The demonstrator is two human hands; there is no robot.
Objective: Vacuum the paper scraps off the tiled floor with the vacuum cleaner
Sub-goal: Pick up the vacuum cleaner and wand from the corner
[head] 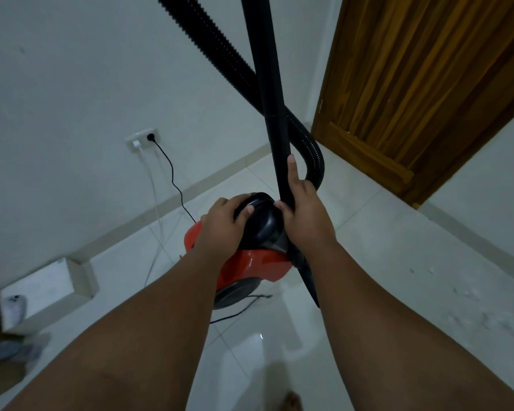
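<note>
A red vacuum cleaner (pixel 258 262) with a black top handle sits on the white tiled floor (pixel 383 232) in the middle of the head view. My left hand (pixel 224 223) rests on that black handle, fingers curled over it. My right hand (pixel 301 209) grips the black wand tube (pixel 269 93), which rises steeply to the top edge. A ribbed black hose (pixel 217 46) loops behind the tube and bends down near my right hand. Small white paper scraps (pixel 469 295) lie scattered on the tiles at the right.
A wall socket (pixel 143 139) holds a black plug and a white charger; their cables trail down to the floor by the vacuum. A wooden door (pixel 428 84) stands at the upper right. A low tiled step (pixel 48 292) with a small object sits at the left.
</note>
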